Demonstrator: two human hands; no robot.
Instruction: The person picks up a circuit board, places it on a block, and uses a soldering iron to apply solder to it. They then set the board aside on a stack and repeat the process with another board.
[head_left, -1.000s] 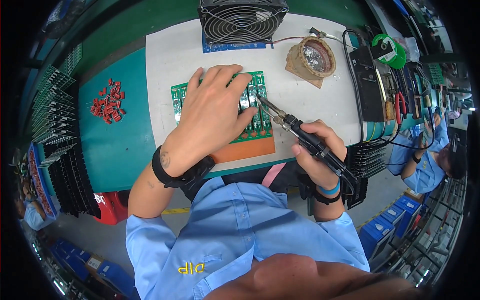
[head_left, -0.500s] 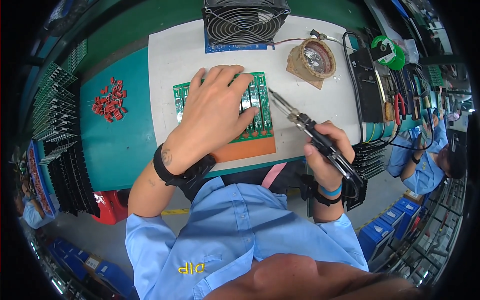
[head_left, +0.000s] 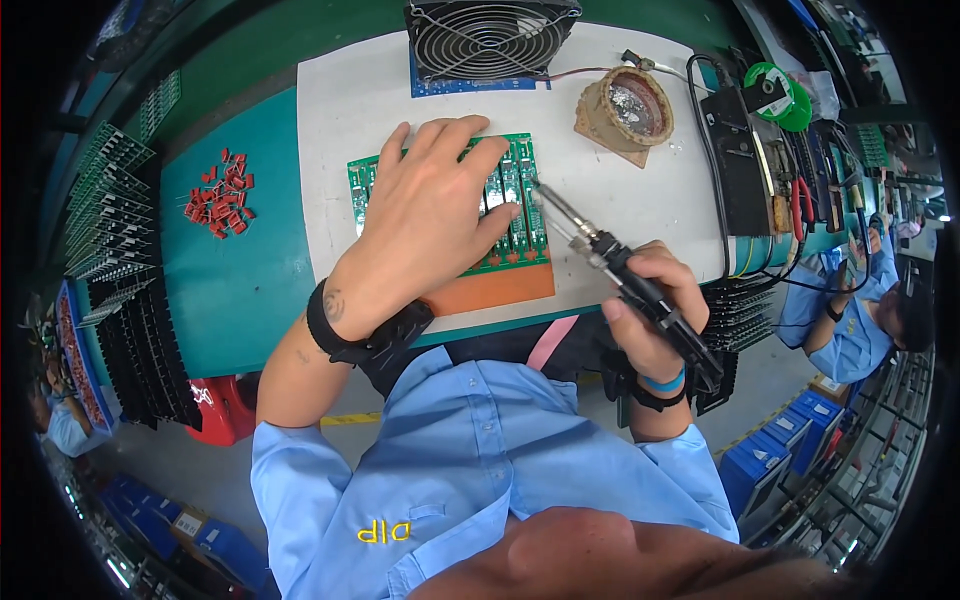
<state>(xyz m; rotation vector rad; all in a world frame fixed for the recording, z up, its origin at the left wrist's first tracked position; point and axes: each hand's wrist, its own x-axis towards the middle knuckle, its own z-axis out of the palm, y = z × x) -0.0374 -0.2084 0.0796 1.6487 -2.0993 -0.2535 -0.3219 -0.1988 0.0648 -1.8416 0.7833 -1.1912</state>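
My left hand (head_left: 432,195) lies flat over a green circuit board panel (head_left: 527,215), fingers spread, covering much of its left and middle. The panel, made up of several narrow strips, rests on an orange pad (head_left: 495,290). In my right hand (head_left: 655,310) is a black soldering iron (head_left: 640,290) with a thin metal guide along its shaft. Its tip points up and left and is at the panel's right edge; whether it touches a joint I cannot tell.
A fan (head_left: 490,40) stands at the back, with a round solder pot (head_left: 625,108) to its right. Red components (head_left: 222,195) lie piled on the green mat at left. Racked boards (head_left: 110,210) line the left edge. A green solder spool (head_left: 785,97) and red-handled pliers (head_left: 800,207) are at right.
The soldering iron's tip has come slightly left and nearer to me, closing on the panel's right edge. My left hand stays on the panel. The whole view has shifted slightly.
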